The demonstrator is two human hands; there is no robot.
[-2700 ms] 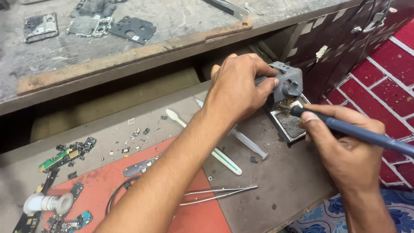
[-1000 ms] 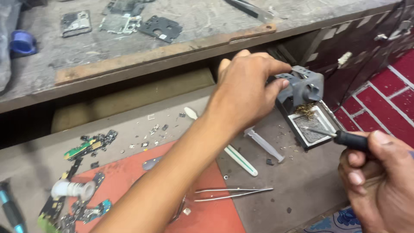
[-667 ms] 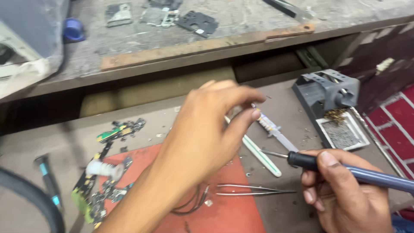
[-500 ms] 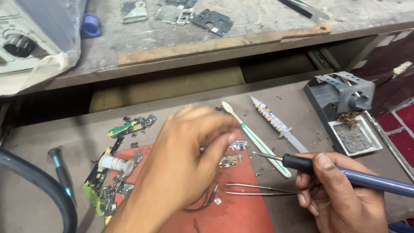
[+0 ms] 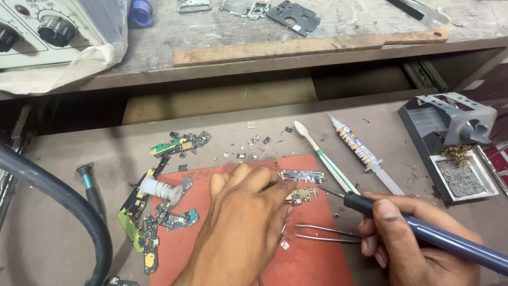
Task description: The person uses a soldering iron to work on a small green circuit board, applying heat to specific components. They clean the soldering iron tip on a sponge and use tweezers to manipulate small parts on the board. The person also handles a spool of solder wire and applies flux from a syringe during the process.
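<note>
My left hand [image 5: 244, 212] lies on the red work mat [image 5: 312, 249], its fingertips pressing down beside a small circuit board [image 5: 302, 195]. My right hand [image 5: 418, 243] grips a blue-handled soldering iron [image 5: 423, 233], whose thin tip points left at that small board. A second narrow board strip [image 5: 301, 175] lies just above it on the mat. Metal tweezers [image 5: 328, 234] lie on the mat between my two hands.
A soldering iron stand [image 5: 455, 143] with brass wool and a sponge tray sits at the right. A flux syringe [image 5: 362, 151], a white-and-green brush [image 5: 324, 155], a solder spool [image 5: 159, 188], scattered board scraps [image 5: 180, 144], a screwdriver [image 5: 91, 188] and a thick black hose [image 5: 58, 201] lie about.
My left hand left the iron stand and came down onto the red mat. My right hand carried the soldering iron from the stand to the small board; the view swung left.
</note>
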